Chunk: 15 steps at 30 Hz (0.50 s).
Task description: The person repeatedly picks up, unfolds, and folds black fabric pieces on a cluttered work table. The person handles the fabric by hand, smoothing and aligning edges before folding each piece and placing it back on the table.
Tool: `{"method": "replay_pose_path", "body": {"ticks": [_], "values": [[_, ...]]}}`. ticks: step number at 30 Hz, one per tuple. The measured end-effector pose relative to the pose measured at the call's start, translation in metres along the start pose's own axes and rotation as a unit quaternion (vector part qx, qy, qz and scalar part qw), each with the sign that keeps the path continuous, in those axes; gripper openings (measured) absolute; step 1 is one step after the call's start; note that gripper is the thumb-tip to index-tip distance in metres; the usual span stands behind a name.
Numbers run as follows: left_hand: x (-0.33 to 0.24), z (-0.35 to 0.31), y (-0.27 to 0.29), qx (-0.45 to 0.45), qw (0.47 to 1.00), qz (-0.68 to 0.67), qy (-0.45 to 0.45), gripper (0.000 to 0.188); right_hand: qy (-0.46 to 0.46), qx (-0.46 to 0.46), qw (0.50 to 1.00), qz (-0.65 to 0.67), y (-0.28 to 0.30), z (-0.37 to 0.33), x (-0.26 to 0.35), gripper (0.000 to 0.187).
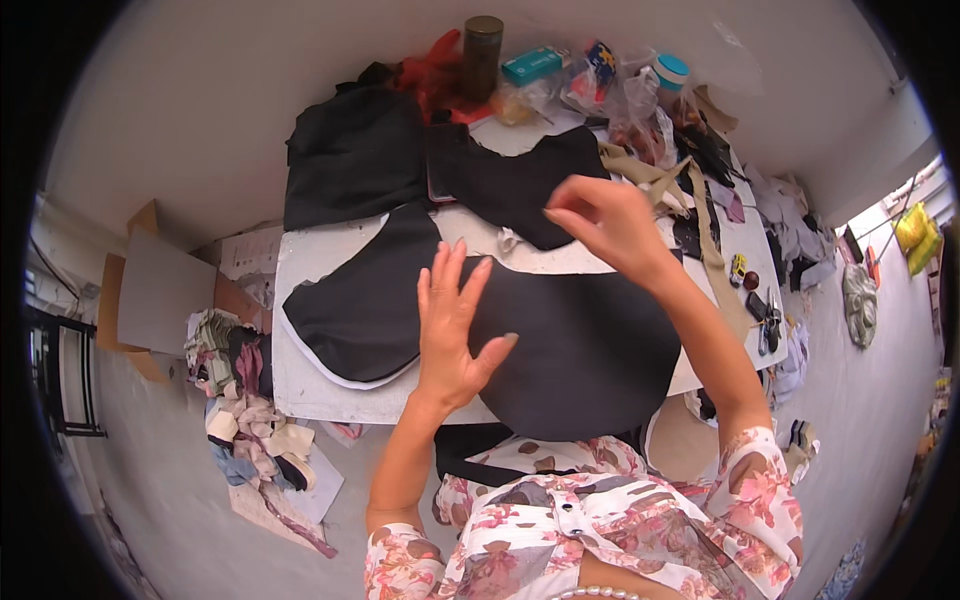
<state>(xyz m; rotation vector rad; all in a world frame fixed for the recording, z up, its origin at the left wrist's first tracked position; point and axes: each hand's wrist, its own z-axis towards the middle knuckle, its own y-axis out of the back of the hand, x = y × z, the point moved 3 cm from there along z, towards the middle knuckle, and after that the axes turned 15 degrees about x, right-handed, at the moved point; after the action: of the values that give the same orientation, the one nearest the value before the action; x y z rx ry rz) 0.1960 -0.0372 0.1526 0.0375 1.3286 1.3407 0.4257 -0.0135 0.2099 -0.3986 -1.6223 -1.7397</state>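
Note:
My left hand (450,330) is open, fingers spread, over the middle of the table. Beneath and beside it lies a large black fabric piece (585,350) with a rounded near edge that hangs past the table's front. Left of that hand is another black fabric piece (355,315), its curved edge showing a white layer underneath. My right hand (615,230) is raised at the right with thumb and forefinger pinched together; whatever is between them is too small to make out. Behind its fingertips lies a curved black fabric piece (515,190). A small white scrap (508,240) sits between the pieces.
Folded black cloth (355,155) lies at the table's far left. A dark canister (483,55), a teal box (532,66) and plastic bags stand along the back. Beige strips (705,240) and scissors (770,318) are at the right. Fabric scraps (255,430) are heaped on the left.

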Motion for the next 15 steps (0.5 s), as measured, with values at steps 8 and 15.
{"method": "replay_pose_path", "body": {"ticks": [8,15], "values": [[0.025,-0.021,0.031,-0.162,0.984,-0.005,0.07,0.025,-0.019,0.081,0.944,-0.319,-0.101,0.147,-0.087,0.032],[0.052,-0.037,0.044,-0.197,0.971,-0.05,0.128,0.014,-0.06,0.129,0.959,-0.247,-0.114,0.157,-0.108,0.008]]}}
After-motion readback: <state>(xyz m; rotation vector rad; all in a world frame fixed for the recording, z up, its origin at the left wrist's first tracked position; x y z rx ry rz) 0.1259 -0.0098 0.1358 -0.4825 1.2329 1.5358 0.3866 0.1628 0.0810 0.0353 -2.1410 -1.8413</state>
